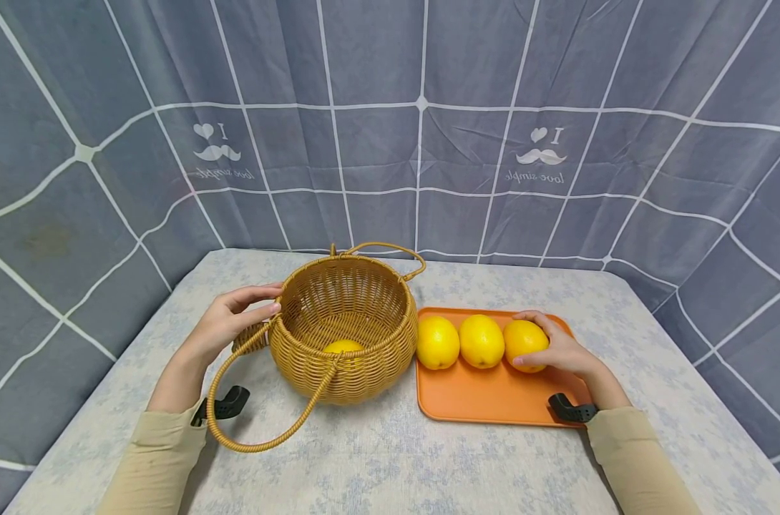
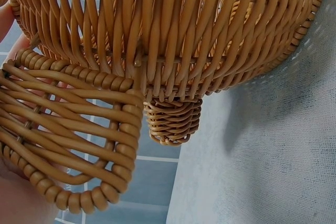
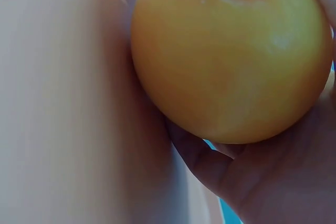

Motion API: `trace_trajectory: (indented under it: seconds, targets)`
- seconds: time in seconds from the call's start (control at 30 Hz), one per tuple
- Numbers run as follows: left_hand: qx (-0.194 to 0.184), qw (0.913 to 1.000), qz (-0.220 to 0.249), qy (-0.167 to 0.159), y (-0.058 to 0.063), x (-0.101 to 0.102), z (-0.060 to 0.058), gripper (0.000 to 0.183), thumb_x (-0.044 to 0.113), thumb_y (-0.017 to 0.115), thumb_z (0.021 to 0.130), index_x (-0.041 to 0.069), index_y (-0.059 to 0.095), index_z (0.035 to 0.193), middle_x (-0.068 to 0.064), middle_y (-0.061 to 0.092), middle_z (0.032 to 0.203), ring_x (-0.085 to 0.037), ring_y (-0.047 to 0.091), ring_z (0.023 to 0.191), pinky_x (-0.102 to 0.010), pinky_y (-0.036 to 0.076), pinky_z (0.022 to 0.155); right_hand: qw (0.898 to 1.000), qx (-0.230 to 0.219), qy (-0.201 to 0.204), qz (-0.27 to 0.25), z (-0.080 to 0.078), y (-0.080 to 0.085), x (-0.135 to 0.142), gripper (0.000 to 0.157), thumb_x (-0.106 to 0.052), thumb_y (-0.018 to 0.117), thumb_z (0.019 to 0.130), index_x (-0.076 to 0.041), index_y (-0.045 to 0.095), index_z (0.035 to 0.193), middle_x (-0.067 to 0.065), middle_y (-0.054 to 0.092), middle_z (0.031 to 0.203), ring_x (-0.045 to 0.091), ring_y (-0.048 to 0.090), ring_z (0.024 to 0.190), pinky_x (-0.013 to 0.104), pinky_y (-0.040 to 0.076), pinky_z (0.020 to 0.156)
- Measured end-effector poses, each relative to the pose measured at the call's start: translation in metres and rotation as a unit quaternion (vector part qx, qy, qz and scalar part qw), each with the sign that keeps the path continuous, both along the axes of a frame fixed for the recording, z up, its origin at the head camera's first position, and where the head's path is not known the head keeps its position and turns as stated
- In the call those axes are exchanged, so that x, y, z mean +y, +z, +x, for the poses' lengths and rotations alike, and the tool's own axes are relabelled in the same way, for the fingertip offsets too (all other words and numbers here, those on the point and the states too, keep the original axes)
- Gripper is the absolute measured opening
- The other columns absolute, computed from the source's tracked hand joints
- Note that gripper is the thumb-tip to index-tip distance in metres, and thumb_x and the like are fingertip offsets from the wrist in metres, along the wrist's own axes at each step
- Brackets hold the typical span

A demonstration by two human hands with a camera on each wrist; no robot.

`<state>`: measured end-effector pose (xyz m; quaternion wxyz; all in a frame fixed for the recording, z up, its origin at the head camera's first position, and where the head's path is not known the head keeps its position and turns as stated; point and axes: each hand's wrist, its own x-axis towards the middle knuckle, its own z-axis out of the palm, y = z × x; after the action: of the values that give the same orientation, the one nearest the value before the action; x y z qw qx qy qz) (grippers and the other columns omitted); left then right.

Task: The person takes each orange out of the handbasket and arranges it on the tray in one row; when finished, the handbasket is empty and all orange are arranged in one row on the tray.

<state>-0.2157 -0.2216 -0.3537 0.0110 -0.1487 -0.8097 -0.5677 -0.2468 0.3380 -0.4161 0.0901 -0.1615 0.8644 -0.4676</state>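
A round wicker basket [image 1: 364,375] with two looped handles stands tilted on the table, one yellow-skinned orange [image 1: 343,347] showing inside. My left hand [image 1: 225,322] holds its left rim between fingers and thumb. In the left wrist view the woven side of the basket [image 2: 173,30] and a woven flap [image 2: 63,124] cover most of that hand. On an orange tray [image 1: 474,400] right of the basket, three oranges lie in a row. My right hand [image 1: 560,350] grips the rightmost orange [image 1: 524,342], thumb at its near side and fingers over its far side.
The left orange [image 1: 438,343] and the middle orange [image 1: 481,341] sit close together at the tray's back half. The front handle [image 1: 261,445] of the basket hangs out over the patterned tablecloth [image 1: 364,465]. A grey checked curtain [image 1: 377,150] surrounds the table's back and sides.
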Motion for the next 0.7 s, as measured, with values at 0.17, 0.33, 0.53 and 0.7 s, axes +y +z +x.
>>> trace_trajectory:
  seconds: [0.17, 0.33, 0.53, 0.7]
  targets:
    - [-0.001, 1.0000, 0.001, -0.001, -0.0006, -0.0002, -0.0004, 0.042, 0.025, 0.064, 0.091, 0.000, 0.058, 0.125, -0.009, 0.048, 0.139, -0.030, 0.028, 0.135, -0.054, 0.024, 0.107, 1.000, 0.000, -0.001, -0.009, 0.0002, -0.0010, -0.0005, 0.073, -0.018, 0.079, 0.074, -0.013, 0.038, 0.135, 0.016, 0.042, 0.126, 0.033, 0.048, 0.099, 0.039, 0.047, 0.079]
    - [0.000, 1.0000, 0.001, -0.001, 0.0003, 0.0006, 0.0002, 0.042, 0.024, 0.064, 0.091, 0.000, 0.058, 0.124, -0.008, 0.049, 0.138, -0.030, 0.028, 0.135, -0.055, 0.023, 0.107, 1.000, 0.006, 0.000, -0.009, 0.0007, -0.0001, -0.0019, 0.074, -0.017, 0.079, 0.074, -0.011, 0.037, 0.134, 0.017, 0.042, 0.125, 0.032, 0.048, 0.099, 0.039, 0.047, 0.079]
    - [0.003, 1.0000, -0.001, 0.000, 0.0006, 0.0014, 0.0002, 0.041, 0.023, 0.064, 0.091, 0.000, 0.058, 0.124, -0.008, 0.049, 0.138, -0.031, 0.029, 0.135, -0.054, 0.025, 0.106, 1.000, 0.012, 0.005, 0.002, 0.0030, 0.0044, -0.0028, 0.076, -0.015, 0.079, 0.075, -0.010, 0.035, 0.136, 0.017, 0.043, 0.126, 0.032, 0.047, 0.102, 0.040, 0.045, 0.082]
    - [0.001, 1.0000, -0.002, 0.001, 0.0011, 0.0012, 0.0006, 0.041, 0.024, 0.064, 0.091, 0.000, 0.058, 0.124, -0.007, 0.049, 0.138, -0.030, 0.030, 0.135, -0.052, 0.026, 0.106, 1.000, 0.010, 0.007, 0.025, 0.0044, 0.0069, -0.0015, 0.079, -0.019, 0.078, 0.077, -0.012, 0.032, 0.141, 0.017, 0.041, 0.131, 0.032, 0.046, 0.106, 0.042, 0.043, 0.084]
